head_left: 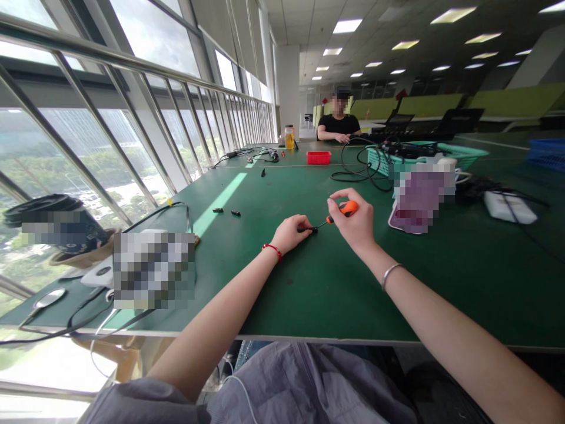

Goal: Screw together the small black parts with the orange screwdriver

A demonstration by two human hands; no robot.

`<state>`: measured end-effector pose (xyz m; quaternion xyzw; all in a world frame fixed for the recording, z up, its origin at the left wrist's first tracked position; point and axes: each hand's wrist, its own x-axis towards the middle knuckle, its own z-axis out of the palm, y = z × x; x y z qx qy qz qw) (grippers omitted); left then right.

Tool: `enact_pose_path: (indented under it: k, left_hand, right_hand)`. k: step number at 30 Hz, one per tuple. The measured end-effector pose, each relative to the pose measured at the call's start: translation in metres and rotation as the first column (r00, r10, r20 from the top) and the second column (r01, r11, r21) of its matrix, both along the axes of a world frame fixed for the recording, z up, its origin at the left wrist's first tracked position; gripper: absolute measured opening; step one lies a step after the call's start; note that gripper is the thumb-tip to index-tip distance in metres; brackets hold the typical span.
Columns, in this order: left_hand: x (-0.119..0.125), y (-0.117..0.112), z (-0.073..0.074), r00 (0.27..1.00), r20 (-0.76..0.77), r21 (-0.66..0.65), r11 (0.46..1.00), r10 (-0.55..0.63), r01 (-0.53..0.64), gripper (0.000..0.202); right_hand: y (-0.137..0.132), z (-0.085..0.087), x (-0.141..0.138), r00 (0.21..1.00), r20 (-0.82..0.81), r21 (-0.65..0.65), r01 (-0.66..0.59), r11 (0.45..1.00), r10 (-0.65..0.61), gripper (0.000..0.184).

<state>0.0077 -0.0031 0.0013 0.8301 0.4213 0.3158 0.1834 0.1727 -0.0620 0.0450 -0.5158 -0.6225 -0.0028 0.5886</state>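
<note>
In the head view, my right hand (356,219) is closed round an orange and black screwdriver (348,208). The screwdriver's thin shaft slants down to the left and its tip meets a small black part (314,229) just above the green table (282,294). My left hand (289,234) pinches that part between thumb and fingers, which cover much of it, so its exact kind is hidden. Two similar small black pieces, one on the left (218,210) and one beside it (235,213), lie farther left. Another dark piece (263,172) rests beyond them.
A teal basket (463,154) of black cables stands at the back right, a pixelated phone-like object (417,200) before it. A red tray (318,158) sits ahead. A lidded cup (83,232) and cables are at left. Across the table a person (339,125) sits.
</note>
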Motion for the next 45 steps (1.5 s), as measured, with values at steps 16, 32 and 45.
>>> enact_pose_path:
  k: [16,32,45]
  left_hand:
    - [-0.0005,-0.0005,0.0003,1.0,-0.01,0.004,1.0,0.004,-0.003,0.004]
    - [0.0001,-0.0014,0.0014,1.0,-0.019,0.011,1.0,0.0,0.0,0.003]
    - [0.0,0.0005,-0.0005,1.0,-0.014,0.008,1.0,-0.001,0.002,0.003]
  right_hand:
    - [-0.0015,0.0006,0.0001,1.0,0.006,-0.016,-0.023,1.0,0.023,0.025]
    - [0.0002,0.0012,0.0023,0.999,-0.028,0.014,-0.023,1.0,0.023,0.025]
    - [-0.0013,0.0006,0.0021,0.999,0.012,-0.019,-0.032,0.999,0.033,0.025]
